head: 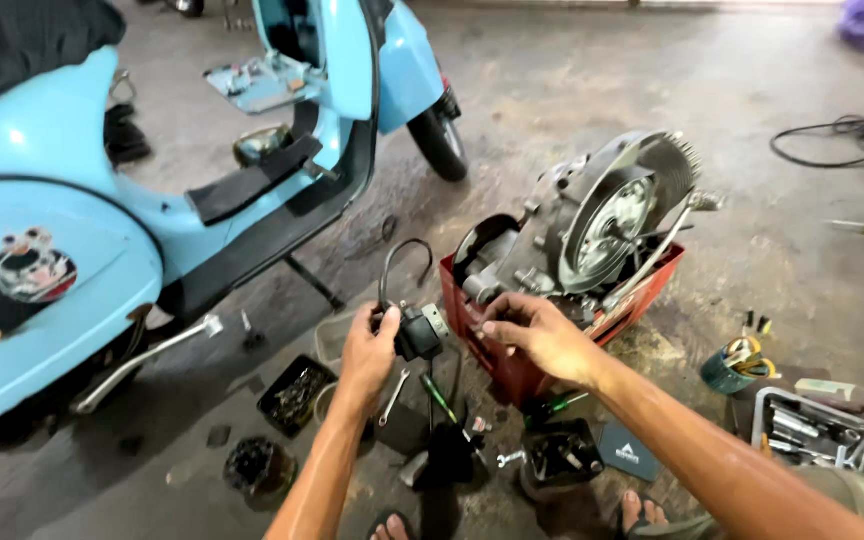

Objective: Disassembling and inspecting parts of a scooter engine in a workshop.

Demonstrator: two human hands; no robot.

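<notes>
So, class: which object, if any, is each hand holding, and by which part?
The left hand holds a small black part with a looped cable by its body. The right hand rests on the engine; whether it grips anything cannot be told.

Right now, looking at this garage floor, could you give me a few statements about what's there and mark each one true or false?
1. The left hand holds a small black part with a cable looping up from it. True.
2. The scooter is red. False: it is light blue.
3. The engine sits in a red crate. True.
4. The right hand is holding a screwdriver. False: it rests at the crate's edge by the engine, with no tool in it.
5. A tool tray lies on the floor to the person's right. True.
</notes>
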